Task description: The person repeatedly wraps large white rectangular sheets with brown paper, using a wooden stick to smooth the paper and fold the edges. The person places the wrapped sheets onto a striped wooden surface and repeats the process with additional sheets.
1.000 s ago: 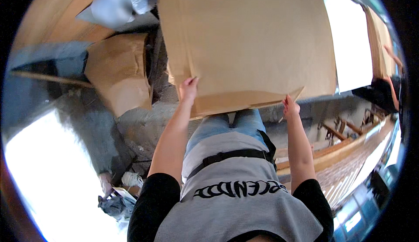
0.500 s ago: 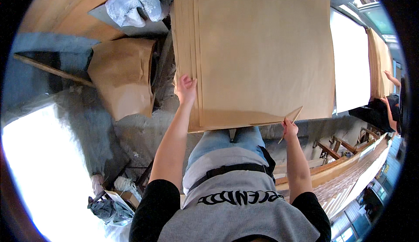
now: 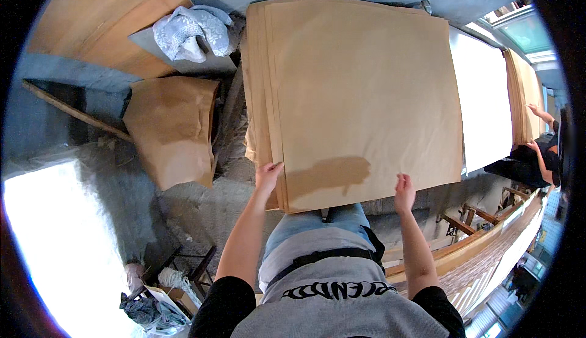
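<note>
A stack of large brown paper sheets (image 3: 366, 100) lies in front of me, its left edges stepped. At the stack's near left corner my left hand (image 3: 267, 177) is closed, thumb and fingers pinching the edge of the top sheet. My right hand (image 3: 404, 193) is closed over the near right part of the stack. In it is a thin wooden stick, mostly hidden now, with only a small pale tip showing above the fingers. A shadow falls across the paper between my hands.
White sheets (image 3: 485, 97) and another brown paper stack (image 3: 522, 88) continue rightward, where another person's hands (image 3: 537, 113) work. To the left hang folded brown paper (image 3: 171, 130) and a patterned cloth (image 3: 192, 31). A wooden frame (image 3: 476, 222) stands at lower right.
My left hand has come nearer and closed on the top sheet's edge. The stick in my right hand has turned and now barely shows. The whole view has shifted, with the stack lower.
</note>
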The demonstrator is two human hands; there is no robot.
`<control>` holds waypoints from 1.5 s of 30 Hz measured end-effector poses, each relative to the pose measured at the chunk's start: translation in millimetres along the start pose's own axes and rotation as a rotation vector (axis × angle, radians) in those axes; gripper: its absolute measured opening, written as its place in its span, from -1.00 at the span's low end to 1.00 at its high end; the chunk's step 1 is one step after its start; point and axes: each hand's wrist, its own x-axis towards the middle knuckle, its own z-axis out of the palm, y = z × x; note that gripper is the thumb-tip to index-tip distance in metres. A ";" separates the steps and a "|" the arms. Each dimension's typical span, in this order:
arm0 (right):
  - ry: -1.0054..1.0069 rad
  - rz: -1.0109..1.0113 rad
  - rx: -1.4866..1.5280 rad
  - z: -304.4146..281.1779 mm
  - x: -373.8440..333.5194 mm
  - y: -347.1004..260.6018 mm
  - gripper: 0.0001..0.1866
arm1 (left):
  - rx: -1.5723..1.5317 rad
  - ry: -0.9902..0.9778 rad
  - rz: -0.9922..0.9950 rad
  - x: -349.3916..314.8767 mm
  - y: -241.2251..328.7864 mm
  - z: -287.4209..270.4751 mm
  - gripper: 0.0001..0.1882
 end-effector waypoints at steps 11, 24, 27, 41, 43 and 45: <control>-0.215 -0.625 -0.135 92.8 -19.0 -154.4 -0.81 | -0.359 0.067 -0.076 4.4 -25.6 18.7 -0.68; -0.205 -0.556 -0.173 75.5 -22.6 -96.7 -0.80 | -0.580 0.297 0.235 -28.0 4.3 24.8 -0.74; -0.171 -0.620 -0.161 81.2 -20.4 -100.5 -0.83 | -0.295 0.297 0.360 -21.1 18.1 15.2 -0.60; -0.239 -0.512 -0.218 107.1 -24.4 -79.5 -0.76 | -0.406 0.310 0.167 34.0 -18.8 33.1 -0.80; -0.248 -0.498 -0.218 105.4 -21.1 -76.0 -0.77 | -0.331 0.317 0.131 26.0 -1.1 25.0 -0.81; -0.285 -0.484 -0.211 102.6 -22.2 -80.9 -0.78 | -0.445 0.296 0.133 31.7 -10.1 27.1 -0.82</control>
